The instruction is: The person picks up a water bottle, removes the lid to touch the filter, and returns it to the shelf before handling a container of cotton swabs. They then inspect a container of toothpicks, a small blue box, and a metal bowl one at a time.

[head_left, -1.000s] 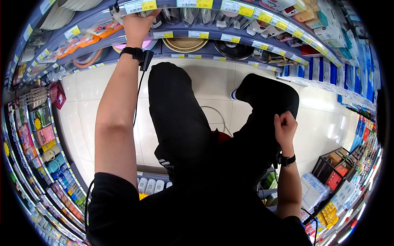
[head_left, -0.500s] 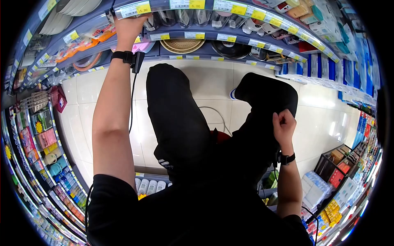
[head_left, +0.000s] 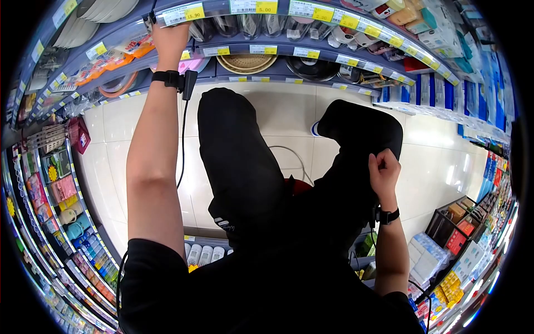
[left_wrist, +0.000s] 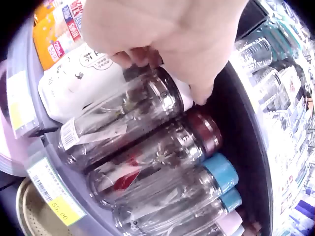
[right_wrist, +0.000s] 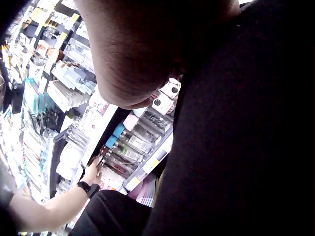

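Observation:
Clear bottles with coloured lids stand in a row on a shelf. In the left wrist view, my left hand (left_wrist: 167, 34) is at the leftmost clear bottle (left_wrist: 123, 113), its thumb and curled fingers round the pale lid (left_wrist: 183, 93). Beside it are a bottle with a dark red lid (left_wrist: 209, 132) and one with a blue lid (left_wrist: 222, 172). In the head view the shelf edge partly hides my left hand (head_left: 171, 42). My right hand (head_left: 385, 171) rests on the knee, fingers loosely curled, holding nothing.
White and orange packages (left_wrist: 56, 37) lie left of the bottles. The shelf's price-label edge (head_left: 222, 10) runs above my left hand. A lower shelf holds a woven basket (head_left: 245, 62) and a black pan (head_left: 311, 68). More shelves stand at both sides.
My left hand has moved left along the shelf, and its fingers, extended to the right before, are now mostly behind the shelf edge. My right hand has stayed on the knee.

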`<state>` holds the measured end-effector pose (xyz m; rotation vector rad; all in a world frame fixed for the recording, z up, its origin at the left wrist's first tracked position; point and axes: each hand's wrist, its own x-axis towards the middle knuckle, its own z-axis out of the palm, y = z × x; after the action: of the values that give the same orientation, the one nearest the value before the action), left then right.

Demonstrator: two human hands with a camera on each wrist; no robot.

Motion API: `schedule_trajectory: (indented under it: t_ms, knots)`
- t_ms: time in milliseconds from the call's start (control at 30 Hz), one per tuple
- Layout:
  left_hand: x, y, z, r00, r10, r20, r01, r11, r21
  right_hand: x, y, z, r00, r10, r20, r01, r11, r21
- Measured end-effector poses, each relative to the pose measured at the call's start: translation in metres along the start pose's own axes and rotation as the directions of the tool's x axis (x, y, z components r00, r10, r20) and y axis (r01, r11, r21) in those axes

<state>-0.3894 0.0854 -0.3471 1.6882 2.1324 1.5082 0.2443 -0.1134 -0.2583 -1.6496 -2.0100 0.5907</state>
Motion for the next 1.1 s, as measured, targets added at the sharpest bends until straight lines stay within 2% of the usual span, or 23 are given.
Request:
schedule_trajectory:
  t_ms: [33, 167, 233, 367, 433, 567, 633, 733, 767, 833, 867, 900, 1000, 1033, 1100]
  knots:
    - [0.001, -0.010, 0.001, 1.000, -0.003, 0.008, 0.002, 1.000, 0.011, 0.000, 0.000, 0.000, 1.000, -0.002, 0.000, 0.002, 1.000, -0.002]
    - [-0.001, 0.010, -0.002, 0.997, -0.072, 0.004, 0.072, 0.997, -0.033, 0.001, -0.001, 0.000, 1.000, -0.013, -0.005, 0.013, 1.000, 0.000]
    - [0.002, 0.004, -0.002, 0.982, -0.183, 0.043, 0.184, 0.982, -0.041, 0.001, -0.003, 0.000, 1.000, -0.003, 0.001, 0.003, 1.000, 0.001]
    - [0.000, 0.006, 0.002, 0.992, -0.125, 0.007, 0.125, 0.984, -0.128, 0.001, -0.003, 0.000, 1.000, -0.017, -0.001, 0.017, 1.000, 0.001]
    - [0.000, -0.013, 0.009, 0.999, 0.039, 0.024, -0.038, 0.999, -0.035, 0.001, -0.003, 0.000, 0.999, -0.033, -0.001, 0.033, 0.999, -0.002]
    - [-0.005, 0.011, 0.002, 0.999, -0.015, 0.043, 0.017, 0.998, -0.062, 0.000, -0.004, -0.001, 1.000, -0.022, -0.004, 0.022, 1.000, 0.003]
    - [-0.010, 0.027, -0.001, 0.990, -0.143, 0.010, 0.143, 0.981, -0.131, 0.000, -0.003, -0.001, 1.000, -0.023, -0.003, 0.023, 1.000, 0.003]
    - [-0.008, -0.003, 0.003, 0.989, -0.146, 0.001, 0.145, 0.978, -0.147, 0.000, -0.003, -0.001, 0.999, -0.034, -0.008, 0.034, 0.999, -0.003]
    - [-0.010, 0.000, 0.002, 0.990, -0.144, 0.003, 0.143, 0.979, -0.148, 0.000, -0.003, -0.002, 0.999, -0.033, -0.011, 0.033, 0.999, -0.003]
    - [-0.022, 0.020, -0.006, 0.997, -0.038, -0.074, 0.022, 0.979, -0.200, 0.000, -0.003, -0.001, 1.000, -0.015, -0.014, 0.015, 1.000, 0.010]
    - [-0.032, 0.043, -0.009, 0.986, -0.072, -0.148, 0.062, 0.996, -0.068, 0.000, -0.003, -0.001, 1.000, -0.014, -0.020, 0.014, 1.000, 0.011]
    - [-0.042, 0.047, -0.004, 0.987, -0.068, -0.146, 0.055, 0.994, -0.092, 0.000, -0.002, 0.000, 1.000, -0.007, -0.022, 0.007, 1.000, 0.015]
    - [-0.061, 0.075, -0.007, 0.996, 0.065, 0.065, -0.071, 0.993, 0.090, 0.001, -0.003, 0.000, 1.000, 0.013, -0.015, -0.013, 1.000, 0.021]
    - [-0.058, 0.079, -0.004, 0.996, 0.068, 0.061, -0.073, 0.994, 0.085, 0.001, -0.003, 0.000, 1.000, 0.028, 0.003, -0.028, 0.999, 0.025]
    - [-0.053, 0.089, -0.003, 0.947, 0.042, 0.318, -0.044, 0.999, -0.001, 0.002, -0.004, -0.002, 1.000, 0.012, 0.008, -0.012, 1.000, 0.005]
